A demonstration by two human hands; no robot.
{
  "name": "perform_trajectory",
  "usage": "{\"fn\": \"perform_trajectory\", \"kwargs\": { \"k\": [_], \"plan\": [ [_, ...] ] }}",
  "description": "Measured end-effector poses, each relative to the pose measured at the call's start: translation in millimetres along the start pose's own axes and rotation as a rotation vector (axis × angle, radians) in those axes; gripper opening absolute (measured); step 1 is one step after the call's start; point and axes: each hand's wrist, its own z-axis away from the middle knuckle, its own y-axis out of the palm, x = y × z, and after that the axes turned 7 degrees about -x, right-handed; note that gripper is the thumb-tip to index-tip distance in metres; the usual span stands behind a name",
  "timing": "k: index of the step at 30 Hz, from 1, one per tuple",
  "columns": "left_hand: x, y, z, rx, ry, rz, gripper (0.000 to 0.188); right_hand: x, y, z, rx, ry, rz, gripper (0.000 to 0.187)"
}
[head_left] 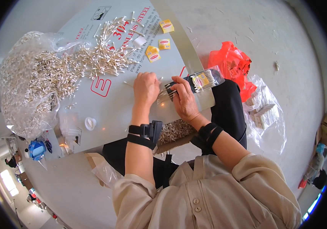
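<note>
White-tipped cotton swabs lie in a loose heap across the far left of the steel-topped table. My left hand is closed above the table, its fingers pinched; a swab tip pokes out by the fingertips. Just to its right, my right hand is curled over a clear plastic pack of cotton swabs with a yellow label and a dark strip. The pack lies at the table's right edge, its near-left end partly hidden by the fingers. Several small yellow cards rest beyond my hands.
A big clear bag of swabs fills the table's left side, with a white round cap nearby. Under the table's near edge sits a box of swabs. On the floor to the right are a red bag and a clear bag of packs.
</note>
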Motion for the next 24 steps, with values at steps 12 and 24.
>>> {"fn": "perform_trajectory", "kwargs": {
  "k": [12,24],
  "plan": [
    [29,-24,0,-0.091,-0.62,0.953,0.005,-3,2,0,-0.032,0.011,-0.014,0.024],
    [52,-20,1,-0.384,-0.544,1.429,0.013,-3,3,0,-0.03,-0.006,0.002,0.024]
  ]
}}
